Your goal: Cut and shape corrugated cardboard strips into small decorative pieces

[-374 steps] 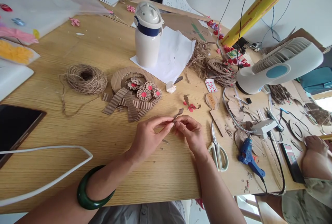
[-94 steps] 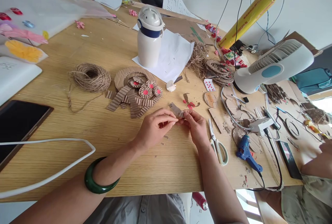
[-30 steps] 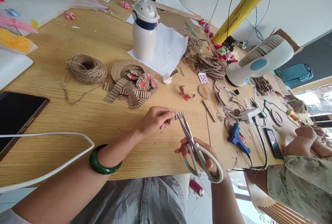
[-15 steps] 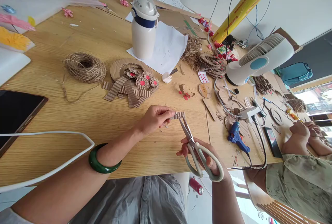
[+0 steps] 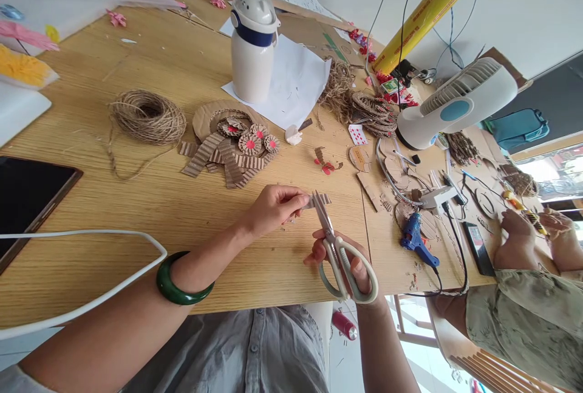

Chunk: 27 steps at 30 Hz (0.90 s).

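Observation:
A short strip of corrugated cardboard (image 5: 324, 199) is pinched between the thumb and fingers of my left hand (image 5: 279, 206), just above the table. My right hand (image 5: 353, 262) grips a pair of scissors (image 5: 331, 235) with pale handles. Their narrow blades point away from me and lie across the strip, close to my left fingertips. Beyond my left hand lies a cardboard ring (image 5: 203, 119) with folded corrugated strips (image 5: 231, 165) and several round paper flowers (image 5: 250, 144) with red centres on it.
A twine coil (image 5: 148, 116) and a white bottle (image 5: 252, 59) stand farther back. On the right are a blue glue gun (image 5: 416, 241), a white fan (image 5: 455, 107) and another person's hands (image 5: 519, 238). A tablet (image 5: 31, 205) and white cable (image 5: 150, 238) lie left.
My right hand has moved the scissors left and slightly away from me, bringing the blades over the strip. My left hand stays nearly still. The other person's hands have moved apart.

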Each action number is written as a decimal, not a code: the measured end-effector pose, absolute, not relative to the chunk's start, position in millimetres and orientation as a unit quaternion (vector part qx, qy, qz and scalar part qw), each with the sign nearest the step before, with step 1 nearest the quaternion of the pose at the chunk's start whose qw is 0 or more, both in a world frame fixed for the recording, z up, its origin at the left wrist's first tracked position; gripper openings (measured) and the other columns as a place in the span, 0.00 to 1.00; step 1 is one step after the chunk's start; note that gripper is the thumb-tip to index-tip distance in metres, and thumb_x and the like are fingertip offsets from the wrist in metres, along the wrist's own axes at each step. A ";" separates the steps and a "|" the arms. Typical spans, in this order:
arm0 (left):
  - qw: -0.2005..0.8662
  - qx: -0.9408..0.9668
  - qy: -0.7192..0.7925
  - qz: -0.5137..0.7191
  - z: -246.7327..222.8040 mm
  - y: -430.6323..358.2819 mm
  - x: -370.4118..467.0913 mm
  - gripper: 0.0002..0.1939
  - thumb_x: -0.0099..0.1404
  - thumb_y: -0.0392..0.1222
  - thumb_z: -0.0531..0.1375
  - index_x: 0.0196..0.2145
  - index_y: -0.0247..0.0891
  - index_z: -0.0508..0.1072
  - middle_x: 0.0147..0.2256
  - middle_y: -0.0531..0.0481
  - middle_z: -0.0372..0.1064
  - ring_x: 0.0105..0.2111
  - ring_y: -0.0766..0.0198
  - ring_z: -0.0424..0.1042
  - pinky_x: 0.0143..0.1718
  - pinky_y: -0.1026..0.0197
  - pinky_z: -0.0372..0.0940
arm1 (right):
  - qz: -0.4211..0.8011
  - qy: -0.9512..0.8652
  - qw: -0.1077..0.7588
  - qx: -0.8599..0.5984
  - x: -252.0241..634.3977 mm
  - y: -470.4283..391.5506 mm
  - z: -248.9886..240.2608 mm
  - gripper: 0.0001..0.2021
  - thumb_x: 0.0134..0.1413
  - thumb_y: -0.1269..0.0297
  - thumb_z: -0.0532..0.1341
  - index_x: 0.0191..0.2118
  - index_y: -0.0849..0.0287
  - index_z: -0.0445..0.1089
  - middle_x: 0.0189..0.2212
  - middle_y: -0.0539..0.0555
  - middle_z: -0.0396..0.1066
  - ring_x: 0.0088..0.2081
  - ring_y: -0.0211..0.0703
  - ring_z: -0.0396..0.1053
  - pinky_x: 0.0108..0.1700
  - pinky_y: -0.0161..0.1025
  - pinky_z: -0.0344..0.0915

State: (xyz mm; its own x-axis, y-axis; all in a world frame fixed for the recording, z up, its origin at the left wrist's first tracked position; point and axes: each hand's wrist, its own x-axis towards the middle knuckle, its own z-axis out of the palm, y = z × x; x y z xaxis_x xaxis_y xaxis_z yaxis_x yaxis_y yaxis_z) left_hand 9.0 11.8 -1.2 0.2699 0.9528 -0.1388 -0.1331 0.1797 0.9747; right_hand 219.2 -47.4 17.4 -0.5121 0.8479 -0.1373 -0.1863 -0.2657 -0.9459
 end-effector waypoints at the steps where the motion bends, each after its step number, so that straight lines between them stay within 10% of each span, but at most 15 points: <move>1: 0.634 0.479 0.431 0.427 -0.9 11.8 9.0 0.15 0.64 0.48 0.60 0.25 0.34 0.73 0.21 0.55 0.63 0.18 0.74 0.55 0.18 0.69 0.53 | 0.716 -0.478 0.379 -0.339 216.8 -47.2 15.8 0.30 0.55 0.40 0.60 0.55 0.59 0.70 0.33 0.54 0.62 0.36 0.45 0.64 0.45 0.49 0.70; 6: 0.634 0.446 0.440 0.453 -0.4 12.0 9.1 0.14 0.64 0.47 0.60 0.25 0.34 0.72 0.22 0.55 0.64 0.18 0.74 0.56 0.19 0.68 0.55 | 0.653 -0.503 0.390 -0.410 222.0 -41.9 18.5 0.29 0.53 0.41 0.62 0.53 0.58 0.71 0.30 0.52 0.60 0.34 0.45 0.62 0.38 0.46 0.70; 16: 0.651 0.436 0.418 0.460 0.8 13.6 9.9 0.13 0.63 0.46 0.60 0.26 0.34 0.73 0.24 0.54 0.65 0.18 0.74 0.57 0.20 0.67 0.56 | 0.066 -0.714 0.095 -0.691 305.1 -12.5 11.2 0.21 0.52 0.62 0.60 0.53 0.60 0.71 0.42 0.62 0.74 0.46 0.59 0.67 0.50 0.56 0.65; 23: 0.619 0.496 0.433 0.428 0.0 9.8 10.5 0.14 0.64 0.48 0.59 0.29 0.34 0.74 0.25 0.53 0.66 0.19 0.72 0.58 0.21 0.67 0.55 | 0.083 -0.750 0.267 -0.600 277.8 4.7 33.7 0.17 0.59 0.64 0.58 0.53 0.55 0.71 0.53 0.62 0.70 0.56 0.57 0.67 0.59 0.57 0.60; 27: 0.512 0.585 0.449 0.440 2.7 7.4 9.9 0.14 0.66 0.47 0.57 0.31 0.34 0.76 0.25 0.52 0.68 0.24 0.68 0.63 0.24 0.66 0.58 | 0.299 -0.754 0.313 -0.495 224.2 20.1 39.2 0.18 0.60 0.61 0.62 0.56 0.52 0.70 0.55 0.58 0.70 0.58 0.51 0.66 0.62 0.51 0.59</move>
